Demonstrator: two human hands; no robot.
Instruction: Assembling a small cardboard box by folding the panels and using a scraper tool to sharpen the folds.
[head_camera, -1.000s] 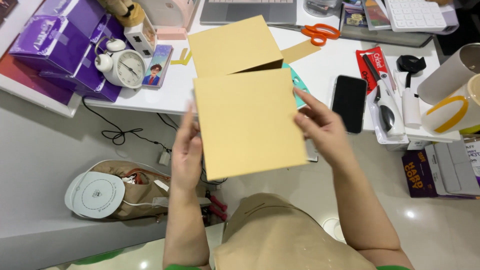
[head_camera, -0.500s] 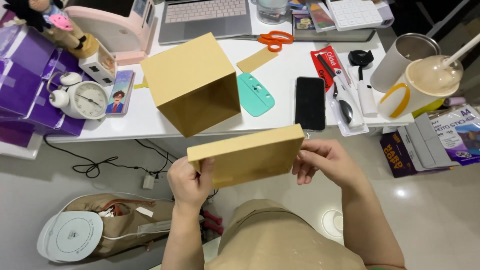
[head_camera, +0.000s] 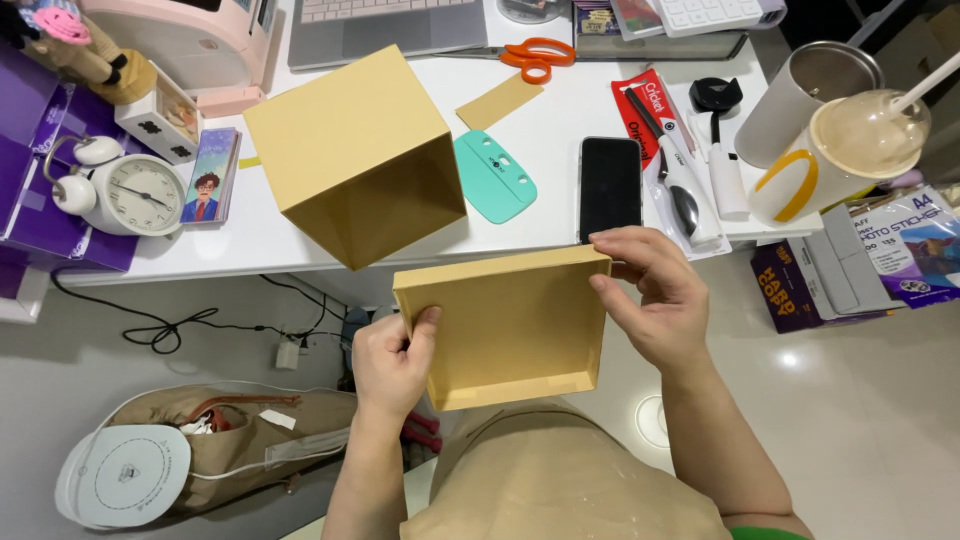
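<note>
Both hands gripped the shallow kraft lid (head_camera: 505, 325) — left hand (head_camera: 392, 362) at its left edge, right hand (head_camera: 650, 295) at its right. Since a moment earlier it had tilted hollow-side up, below the box (head_camera: 355, 150) on the surface (head_camera: 560, 215).

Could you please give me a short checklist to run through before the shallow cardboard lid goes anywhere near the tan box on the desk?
1. Left hand grips the cardboard lid at its left edge: ok.
2. Right hand grips the lid's right edge, thumb over the rim: ok.
3. Lid's hollow side faces the camera, so its inside is visible and looks bare: ok.
4. Tan box rests on the desk, tipped onto an edge rather than flat: not ok.
5. Which way the box's opening faces: cannot tell.
6. Smartphone and teal plastic card lie close beside the box, crowding it: not ok.
</note>
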